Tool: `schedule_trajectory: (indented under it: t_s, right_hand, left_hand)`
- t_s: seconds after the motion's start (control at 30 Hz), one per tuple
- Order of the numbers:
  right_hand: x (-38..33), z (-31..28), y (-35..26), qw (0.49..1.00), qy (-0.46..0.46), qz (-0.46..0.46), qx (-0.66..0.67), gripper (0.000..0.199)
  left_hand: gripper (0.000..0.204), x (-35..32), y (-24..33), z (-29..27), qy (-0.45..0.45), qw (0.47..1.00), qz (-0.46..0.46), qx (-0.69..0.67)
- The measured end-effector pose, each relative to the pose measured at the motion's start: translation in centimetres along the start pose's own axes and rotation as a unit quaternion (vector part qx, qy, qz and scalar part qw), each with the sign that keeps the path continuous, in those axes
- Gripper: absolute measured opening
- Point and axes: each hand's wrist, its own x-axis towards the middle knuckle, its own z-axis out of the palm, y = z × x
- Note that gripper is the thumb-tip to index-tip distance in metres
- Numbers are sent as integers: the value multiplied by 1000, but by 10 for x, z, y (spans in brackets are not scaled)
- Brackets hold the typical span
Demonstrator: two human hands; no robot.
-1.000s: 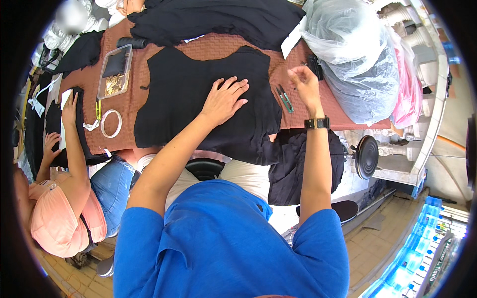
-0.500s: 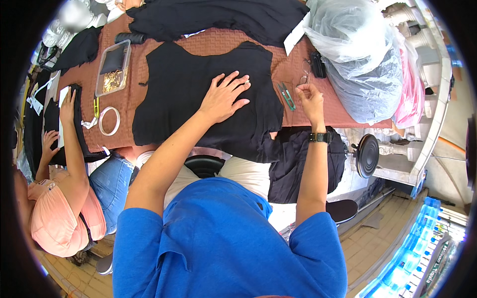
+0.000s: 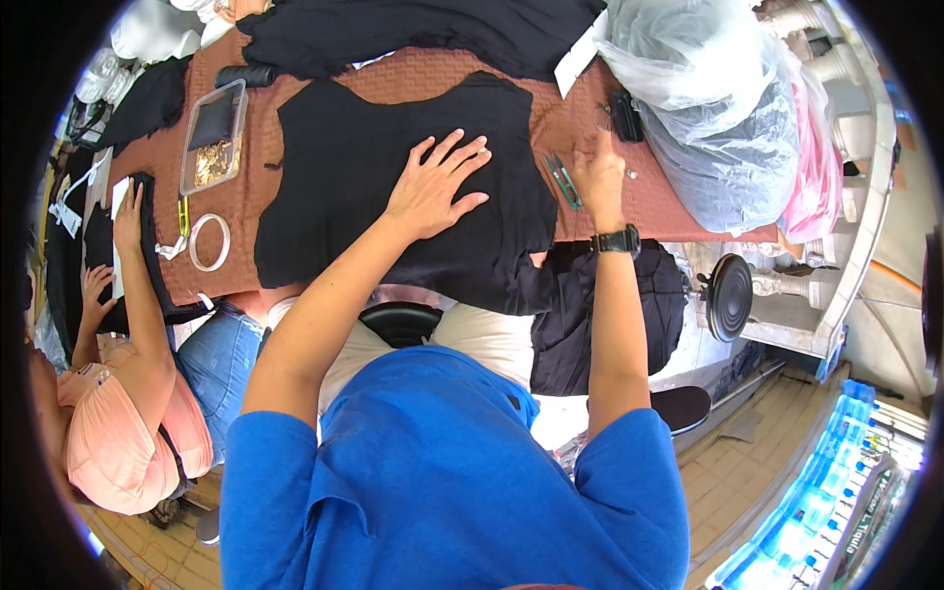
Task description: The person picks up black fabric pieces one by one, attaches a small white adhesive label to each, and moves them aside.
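Observation:
A black cut garment piece (image 3: 354,147) lies spread on the brown cloth-covered table. My left hand (image 3: 430,197) rests flat on it, fingers stretched and spread. To the right of the fabric my right hand (image 3: 600,182) is low over the table, its fingers mostly drawn together and pointing away from me. Whatever they hold is hidden. Just past its fingertips shows a thin wire-like loop (image 3: 603,116), too small to name surely. Small green-handled thread snips (image 3: 561,180) lie between my right hand and the black fabric.
A clear plastic box (image 3: 213,138) with gold-coloured pieces, a roll of white tape (image 3: 210,243) and a yellow cutter (image 3: 184,214) lie left. A black case (image 3: 625,116) and large plastic-wrapped bundles (image 3: 713,128) stand right. A co-worker's hand (image 3: 128,218) works at far left.
My right hand has shifted slightly left and forward and turned, from a visible pinch near the wire-like thing to fingers pointing away. My left hand stays flat on the fabric.

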Motion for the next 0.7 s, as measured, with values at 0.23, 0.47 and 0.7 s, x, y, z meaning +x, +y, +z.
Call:
schedule_trajectory:
  t_s: [0.23,0.47,0.7]
  right_hand:
    - [12,24,-29,982,5,-21,-187,40]
    - [19,36,-28,952,-17,-5,-305,40]
    - [24,39,-19,934,-23,-32,-354,32]
  left_hand:
    - [59,0,-1,0,-21,1000,-13,2]
    - [50,-1,-1,-15,108,983,-2,-149]
    - [34,-63,5,-49,222,951,-109,-186]
